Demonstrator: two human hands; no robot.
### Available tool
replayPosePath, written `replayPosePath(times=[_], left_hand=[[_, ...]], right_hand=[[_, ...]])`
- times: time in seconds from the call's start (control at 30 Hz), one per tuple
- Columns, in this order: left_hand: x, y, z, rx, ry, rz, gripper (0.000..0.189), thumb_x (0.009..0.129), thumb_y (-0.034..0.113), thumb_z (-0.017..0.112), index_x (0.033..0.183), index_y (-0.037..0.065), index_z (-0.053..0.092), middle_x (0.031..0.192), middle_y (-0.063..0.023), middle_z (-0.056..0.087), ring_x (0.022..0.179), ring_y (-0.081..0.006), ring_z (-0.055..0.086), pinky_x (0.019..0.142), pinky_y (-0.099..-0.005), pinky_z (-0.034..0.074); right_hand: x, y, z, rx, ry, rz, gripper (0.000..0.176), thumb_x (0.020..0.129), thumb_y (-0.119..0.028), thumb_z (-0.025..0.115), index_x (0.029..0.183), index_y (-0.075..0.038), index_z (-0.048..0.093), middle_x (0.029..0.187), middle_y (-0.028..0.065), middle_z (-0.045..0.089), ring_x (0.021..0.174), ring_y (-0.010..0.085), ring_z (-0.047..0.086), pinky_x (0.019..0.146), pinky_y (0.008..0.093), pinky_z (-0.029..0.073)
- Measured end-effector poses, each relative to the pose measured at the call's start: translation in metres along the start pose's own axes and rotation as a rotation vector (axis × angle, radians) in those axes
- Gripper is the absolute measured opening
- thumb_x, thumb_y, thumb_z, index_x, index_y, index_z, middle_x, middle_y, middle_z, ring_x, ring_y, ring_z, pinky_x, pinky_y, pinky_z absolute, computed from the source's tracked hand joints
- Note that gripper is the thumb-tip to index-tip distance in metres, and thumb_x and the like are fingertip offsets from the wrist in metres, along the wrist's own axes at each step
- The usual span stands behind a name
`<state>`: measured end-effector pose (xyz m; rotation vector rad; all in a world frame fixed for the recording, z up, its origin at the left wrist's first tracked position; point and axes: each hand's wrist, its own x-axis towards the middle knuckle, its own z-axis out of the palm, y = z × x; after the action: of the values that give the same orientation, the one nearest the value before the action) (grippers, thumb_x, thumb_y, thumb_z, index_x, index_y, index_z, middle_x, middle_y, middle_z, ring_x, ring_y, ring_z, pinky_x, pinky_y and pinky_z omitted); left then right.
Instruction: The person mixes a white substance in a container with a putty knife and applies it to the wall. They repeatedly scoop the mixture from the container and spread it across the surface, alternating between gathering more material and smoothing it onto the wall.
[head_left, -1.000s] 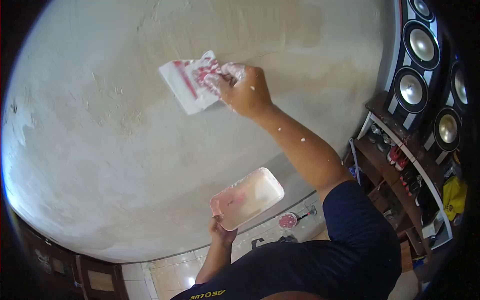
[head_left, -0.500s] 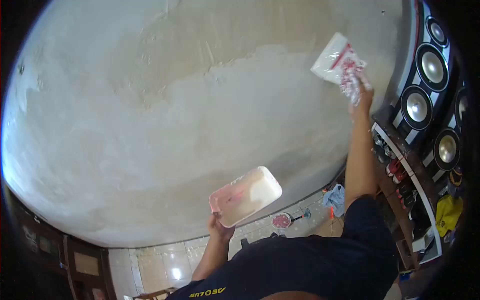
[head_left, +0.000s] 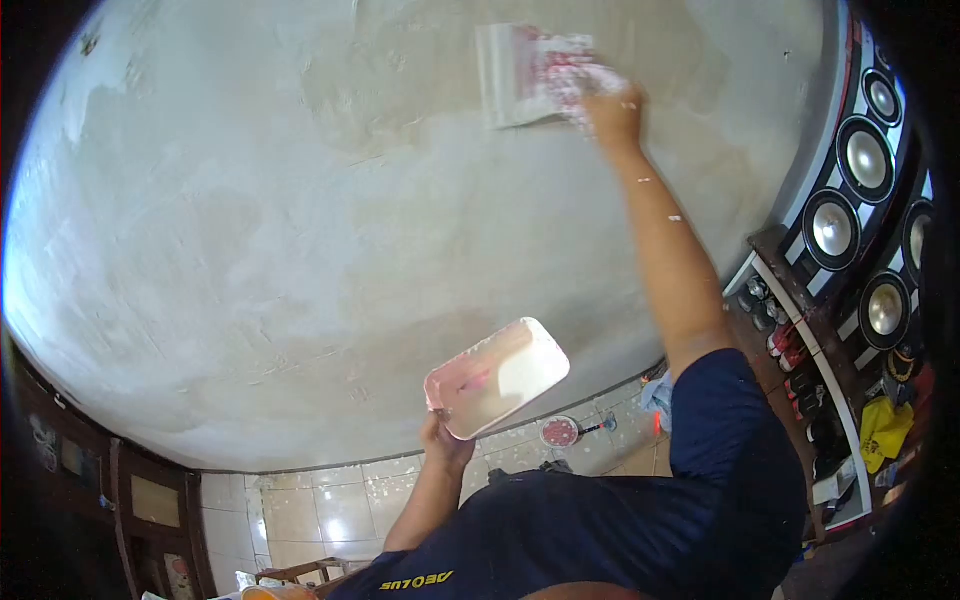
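Note:
My right hand (head_left: 612, 108) is closed round a wide, flat white tool with red-spotted wrapping (head_left: 515, 78), smeared a little by motion. The tool lies against the upper part of the pale, patchy wall (head_left: 330, 240). Lower down, my left hand (head_left: 447, 440) grips the near end of a shallow white tray (head_left: 530, 375), its inside stained pink. The tray is tilted, and its far end points up and to the right. White specks dot my right forearm.
Speakers (head_left: 866, 158) stand on the right above a curved shelf (head_left: 815, 345) with shoes. A round container of pink stuff (head_left: 560, 432) and a blue-headed brush (head_left: 609, 423) are on the spattered tiled floor (head_left: 345, 505). Dark wooden furniture (head_left: 115, 490) is at the lower left.
My right hand has swept left and up across the wall with the flat tool. The tray in my left hand has shifted slightly up and to the right.

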<state>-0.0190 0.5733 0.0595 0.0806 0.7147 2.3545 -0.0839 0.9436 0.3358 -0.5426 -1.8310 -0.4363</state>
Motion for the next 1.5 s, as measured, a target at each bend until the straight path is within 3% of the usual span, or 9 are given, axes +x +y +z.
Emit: replayPosePath(times=[0.03,0.17,0.2,0.57,0.77,0.9,1.13,1.33,1.5], left_hand=[[-0.001,0.002,0.002,-0.046,0.024,-0.028,0.057,0.074,0.034,0.049,0.125,0.008,0.046,0.119,-0.0109,0.053,0.109,-0.0271,0.052,0.091,-0.0416,0.043],[-0.002,0.012,0.01,-0.017,0.081,-0.09,0.058,0.072,0.032,0.051,0.123,0.005,0.047,0.116,-0.0116,0.054,0.106,-0.0283,0.053,0.091,-0.0433,0.043],[-0.001,0.012,0.009,-0.015,0.083,-0.095,0.058,0.072,0.032,0.051,0.123,0.005,0.047,0.116,-0.0116,0.054,0.106,-0.0283,0.053,0.091,-0.0433,0.043],[0.009,0.014,0.012,0.041,-0.016,-0.025,0.061,0.071,0.03,0.05,0.126,0.006,0.044,0.12,-0.0132,0.052,0.11,-0.0293,0.051,0.095,-0.0438,0.04],[0.003,0.017,0.013,-0.006,-0.088,-0.007,0.06,0.075,0.031,0.051,0.129,0.006,0.041,0.124,-0.0116,0.05,0.114,-0.0277,0.048,0.097,-0.0426,0.038],[0.006,0.005,-0.003,-0.079,-0.058,-0.004,0.061,0.075,0.027,0.051,0.13,0.006,0.039,0.126,-0.01,0.048,0.117,-0.0262,0.046,0.1,-0.0412,0.036],[0.01,0.004,0.003,-0.037,-0.047,0.008,0.057,0.076,0.027,0.05,0.129,0.007,0.04,0.124,-0.0093,0.049,0.115,-0.0252,0.047,0.099,-0.0407,0.037],[0.02,0.007,-0.009,0.061,-0.038,0.024,0.057,0.078,0.039,0.05,0.125,0.007,0.046,0.12,-0.0097,0.053,0.108,-0.0254,0.052,0.091,-0.0406,0.043],[0.018,0.01,-0.011,0.062,-0.112,0.025,0.062,0.077,0.04,0.051,0.129,0.007,0.042,0.125,-0.0097,0.049,0.112,-0.0261,0.05,0.092,-0.0417,0.042]], right_hand=[[0.008,0.041,-0.004,0.618,-0.096,0.452,0.022,0.08,-0.024,0.061,0.08,-0.004,0.069,0.076,0.0167,0.066,0.067,0.0275,0.064,0.066,0.0373,0.049],[-0.045,0.285,0.058,0.129,-0.013,0.483,0.022,0.08,-0.021,0.062,0.089,-0.001,0.067,0.084,0.0152,0.067,0.073,0.0286,0.063,0.068,0.035,0.049],[-0.054,0.299,0.043,0.45,0.08,0.821,0.029,0.079,-0.021,0.063,0.091,0.006,0.065,0.083,0.0165,0.067,0.072,0.025,0.063,0.068,0.0338,0.049],[0.02,0.006,-0.054,1.011,-0.074,0.421,0.024,0.08,-0.019,0.065,0.09,0.003,0.064,0.074,0.0049,0.064,0.067,0.0081,0.053,0.064,0.0267,0.044],[0.03,-0.074,-0.015,0.951,-0.147,0.245,0.031,0.071,-0.03,0.069,0.08,-0.001,0.065,0.072,0.0178,0.064,0.066,0.0293,0.063,0.062,0.0361,0.048],[0.011,0.069,0.046,0.192,-0.068,0.423,0.04,0.079,-0.04,0.062,0.086,0.0,0.065,0.08,0.0225,0.064,0.076,0.0361,0.062,0.068,0.0399,0.048],[-0.068,0.357,0.028,0.383,-0.152,0.846,0.025,0.079,-0.02,0.062,0.095,-0.001,0.066,0.071,0.0084,0.063,0.063,0.0172,0.057,0.058,0.0315,0.045],[-0.03,0.147,-0.032,1.15,0.115,0.67,0.02,0.084,-0.014,0.059,0.097,0.001,0.063,0.08,0.0057,0.064,0.068,0.0121,0.057,0.063,0.0282,0.045],[0.005,-0.052,-0.042,1.022,-0.211,0.198,0.03,0.078,-0.029,0.065,0.085,0.0,0.064,0.071,0.0132,0.063,0.064,0.0236,0.059,0.063,0.0349,0.047]])
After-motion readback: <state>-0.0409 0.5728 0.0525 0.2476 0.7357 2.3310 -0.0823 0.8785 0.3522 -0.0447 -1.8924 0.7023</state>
